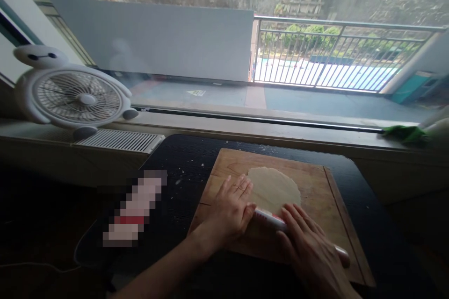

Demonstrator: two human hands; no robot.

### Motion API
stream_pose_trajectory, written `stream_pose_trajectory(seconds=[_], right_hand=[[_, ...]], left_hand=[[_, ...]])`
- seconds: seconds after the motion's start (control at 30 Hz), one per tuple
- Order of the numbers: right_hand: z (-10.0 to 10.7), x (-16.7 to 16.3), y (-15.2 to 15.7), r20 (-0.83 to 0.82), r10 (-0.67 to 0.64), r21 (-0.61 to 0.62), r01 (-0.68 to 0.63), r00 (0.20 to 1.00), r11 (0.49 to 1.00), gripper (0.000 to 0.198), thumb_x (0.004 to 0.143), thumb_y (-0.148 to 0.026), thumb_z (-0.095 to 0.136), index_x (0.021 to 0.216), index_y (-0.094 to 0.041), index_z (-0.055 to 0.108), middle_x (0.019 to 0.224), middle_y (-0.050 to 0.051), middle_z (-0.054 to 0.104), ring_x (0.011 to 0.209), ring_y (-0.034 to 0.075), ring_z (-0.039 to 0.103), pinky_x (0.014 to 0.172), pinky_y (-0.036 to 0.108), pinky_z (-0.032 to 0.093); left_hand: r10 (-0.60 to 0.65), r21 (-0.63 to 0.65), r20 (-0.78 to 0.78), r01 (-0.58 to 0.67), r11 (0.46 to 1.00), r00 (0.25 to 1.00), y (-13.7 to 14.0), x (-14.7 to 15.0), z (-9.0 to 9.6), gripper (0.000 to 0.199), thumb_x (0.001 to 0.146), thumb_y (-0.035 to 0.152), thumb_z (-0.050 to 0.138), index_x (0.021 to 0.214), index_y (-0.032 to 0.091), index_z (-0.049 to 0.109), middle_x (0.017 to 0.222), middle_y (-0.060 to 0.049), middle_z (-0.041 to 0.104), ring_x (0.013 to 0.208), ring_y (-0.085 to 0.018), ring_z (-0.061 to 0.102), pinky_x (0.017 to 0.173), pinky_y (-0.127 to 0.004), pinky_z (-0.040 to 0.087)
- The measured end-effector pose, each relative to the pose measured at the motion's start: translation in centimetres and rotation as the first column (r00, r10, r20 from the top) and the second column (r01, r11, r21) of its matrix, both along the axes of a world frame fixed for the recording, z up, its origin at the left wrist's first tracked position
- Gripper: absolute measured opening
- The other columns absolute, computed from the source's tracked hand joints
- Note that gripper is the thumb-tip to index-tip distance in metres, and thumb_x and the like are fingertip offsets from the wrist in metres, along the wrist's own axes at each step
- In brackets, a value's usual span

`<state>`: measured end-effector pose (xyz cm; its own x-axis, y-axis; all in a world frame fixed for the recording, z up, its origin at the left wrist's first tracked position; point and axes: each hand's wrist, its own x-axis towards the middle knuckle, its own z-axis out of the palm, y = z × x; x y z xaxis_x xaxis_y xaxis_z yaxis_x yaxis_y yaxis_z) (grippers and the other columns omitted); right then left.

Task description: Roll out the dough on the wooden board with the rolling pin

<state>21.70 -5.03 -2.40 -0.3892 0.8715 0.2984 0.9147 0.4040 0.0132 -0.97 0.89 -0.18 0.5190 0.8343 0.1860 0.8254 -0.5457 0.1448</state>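
Note:
A sheet of rolled-out dough point(275, 187), pale and roughly round, lies flat on a wooden board point(220, 168). Across its near edge runs a rolling pin point(269, 218), whitish with red print; its brownish right end sticks out past my right hand. My left hand point(233, 208) bears on the pin's left end, fingers stretched forward over the board and thumb beside the pin. Over the pin's right part lies my right hand point(308, 238), fingers bent around its top. The palms hide much of the pin.
The board rests on a black table point(189, 163) dusted with flour specks. A blurred-out packet-like item point(135, 208) lies at the table's left. A white fan point(80, 96) stands at the far left by the window sill point(217, 131). Green cloth point(405, 134) sits at the right.

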Motion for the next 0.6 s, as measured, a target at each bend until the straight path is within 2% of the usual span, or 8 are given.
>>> stream_pose_trajectory(seconds=[0.13, 0.23, 0.33, 0.47, 0.53, 0.6], right_hand=[[0.6, 0.1, 3.6, 0.023, -0.131, -0.060, 0.132, 0.991, 0.989, 0.046, 0.090, -0.047, 0.037, 0.125, -0.019, 0.051, 0.140, 0.009, 0.040, 0.133, 0.029, 0.028, 0.100, 0.049, 0.033], [0.7, -0.2, 3.6, 0.021, -0.129, -0.058, 0.130, 0.991, 0.990, 0.045, 0.091, -0.046, 0.037, 0.124, -0.020, 0.052, 0.140, 0.009, 0.040, 0.133, 0.030, 0.027, 0.102, 0.050, 0.031], [0.3, -0.8, 0.8, 0.002, -0.037, -0.029, 0.037, 0.999, 0.999, 0.053, 0.088, -0.048, 0.041, 0.132, -0.019, 0.043, 0.140, 0.008, 0.040, 0.133, 0.028, 0.027, 0.102, 0.047, 0.032], [-0.2, -1.2, -2.8, 0.000, 0.094, 0.044, -0.094, 0.996, 0.995, 0.067, 0.085, -0.050, 0.046, 0.139, -0.013, 0.032, 0.140, 0.011, 0.039, 0.131, 0.025, 0.032, 0.099, 0.040, 0.037], [0.0, -1.1, -2.6, 0.004, 0.103, 0.016, -0.103, 0.995, 0.995, 0.065, 0.085, -0.050, 0.046, 0.138, -0.014, 0.034, 0.141, 0.010, 0.038, 0.132, 0.025, 0.031, 0.098, 0.039, 0.038], [0.3, -0.9, -0.8, -0.005, 0.053, -0.048, -0.053, 0.999, 0.997, 0.057, 0.087, -0.048, 0.044, 0.135, -0.018, 0.039, 0.142, 0.007, 0.037, 0.134, 0.026, 0.027, 0.098, 0.040, 0.038]], left_hand=[[0.095, 0.016, -0.005, -0.095, 0.995, 0.995, 4.8, 2.8, -0.1, 0.048, 0.094, 0.039, 0.026, 0.126, 0.013, 0.050, 0.136, -0.010, 0.047, 0.133, -0.023, 0.030, 0.111, -0.049, 0.016], [0.093, 0.006, -0.010, -0.093, 0.996, 0.996, 5.7, 3.2, 0.0, 0.048, 0.093, 0.039, 0.028, 0.129, 0.014, 0.047, 0.137, -0.010, 0.046, 0.133, -0.024, 0.031, 0.111, -0.049, 0.018], [0.053, 0.015, -0.011, -0.053, 0.998, 0.999, 2.8, 1.4, -0.1, 0.049, 0.094, 0.039, 0.027, 0.133, 0.014, 0.042, 0.140, -0.008, 0.041, 0.135, -0.023, 0.025, 0.112, -0.048, 0.014], [0.011, 0.008, -0.056, -0.011, 1.000, 0.998, -2.5, -1.5, -0.1, 0.053, 0.093, 0.035, 0.032, 0.141, 0.014, 0.027, 0.148, -0.007, 0.025, 0.138, -0.022, 0.017, 0.112, -0.045, 0.018], [0.026, 0.014, -0.067, -0.025, 1.000, 0.997, -3.4, -1.9, -0.2, 0.055, 0.092, 0.034, 0.033, 0.142, 0.013, 0.025, 0.149, -0.007, 0.022, 0.138, -0.023, 0.015, 0.113, -0.046, 0.017], [0.062, 0.021, -0.051, -0.061, 0.998, 0.997, -2.6, -1.2, -0.2, 0.052, 0.093, 0.035, 0.031, 0.140, 0.013, 0.031, 0.147, -0.007, 0.027, 0.138, -0.023, 0.017, 0.113, -0.048, 0.013]])
